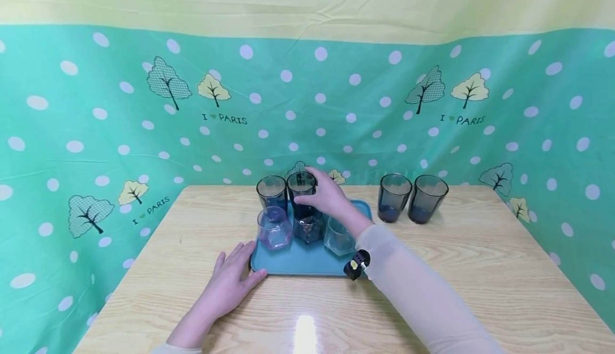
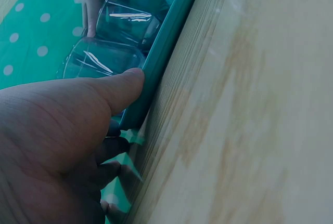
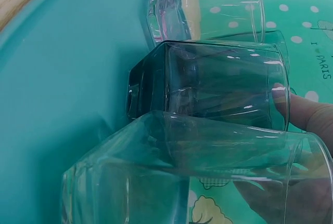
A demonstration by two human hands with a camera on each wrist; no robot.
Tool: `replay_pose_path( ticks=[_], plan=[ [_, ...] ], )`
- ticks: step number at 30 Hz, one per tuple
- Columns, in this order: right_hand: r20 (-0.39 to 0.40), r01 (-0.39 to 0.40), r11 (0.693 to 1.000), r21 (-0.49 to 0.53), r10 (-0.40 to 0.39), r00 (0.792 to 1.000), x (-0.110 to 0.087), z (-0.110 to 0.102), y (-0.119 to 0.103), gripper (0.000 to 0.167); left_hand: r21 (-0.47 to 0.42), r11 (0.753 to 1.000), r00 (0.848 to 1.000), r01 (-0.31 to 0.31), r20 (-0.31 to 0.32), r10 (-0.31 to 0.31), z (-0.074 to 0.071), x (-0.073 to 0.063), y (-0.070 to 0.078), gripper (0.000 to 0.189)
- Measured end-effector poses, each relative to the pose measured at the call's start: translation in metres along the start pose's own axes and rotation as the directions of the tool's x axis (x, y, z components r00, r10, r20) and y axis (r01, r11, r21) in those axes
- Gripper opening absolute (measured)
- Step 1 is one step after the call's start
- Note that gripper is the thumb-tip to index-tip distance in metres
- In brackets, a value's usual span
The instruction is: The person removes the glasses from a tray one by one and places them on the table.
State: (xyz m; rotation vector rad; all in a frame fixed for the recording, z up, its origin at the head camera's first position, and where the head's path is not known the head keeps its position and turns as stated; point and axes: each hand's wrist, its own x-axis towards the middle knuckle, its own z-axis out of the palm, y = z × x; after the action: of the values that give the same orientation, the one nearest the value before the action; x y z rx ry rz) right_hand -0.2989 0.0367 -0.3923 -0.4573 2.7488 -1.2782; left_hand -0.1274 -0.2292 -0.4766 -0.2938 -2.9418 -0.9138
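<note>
My right hand (image 1: 326, 196) holds a tall dark-tinted glass (image 1: 301, 184) near its rim, thumb on the near side, at the back of a blue tray (image 1: 307, 266). Beside it on the left stands another tall dark glass (image 1: 271, 191). Three short faceted glasses form the front row: a pinkish one (image 1: 275, 231), a dark one (image 1: 308, 230) and a clear one (image 1: 338, 239). Part of the held glass is hidden behind the short dark glass. My left hand (image 1: 230, 279) rests at the tray's front left corner, its thumb (image 2: 127, 86) against the rim.
Two more tall dark glasses, one (image 1: 394, 196) close to the other (image 1: 427, 199), stand on the wooden table (image 1: 480, 268) right of the tray. A green dotted cloth (image 1: 307, 87) hangs behind the table and along its sides.
</note>
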Motion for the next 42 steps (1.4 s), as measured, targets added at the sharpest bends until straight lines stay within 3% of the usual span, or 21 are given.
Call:
replay_pose_path(
  ticks=[42],
  plan=[
    [-0.028, -0.025, 1.000, -0.015, 0.025, 0.999, 0.0017, 0.0012, -0.0007, 0.092, -0.008, 1.000, 1.000, 0.017, 0.014, -0.017, -0.0017, -0.0014, 0.0025, 0.081]
  ],
)
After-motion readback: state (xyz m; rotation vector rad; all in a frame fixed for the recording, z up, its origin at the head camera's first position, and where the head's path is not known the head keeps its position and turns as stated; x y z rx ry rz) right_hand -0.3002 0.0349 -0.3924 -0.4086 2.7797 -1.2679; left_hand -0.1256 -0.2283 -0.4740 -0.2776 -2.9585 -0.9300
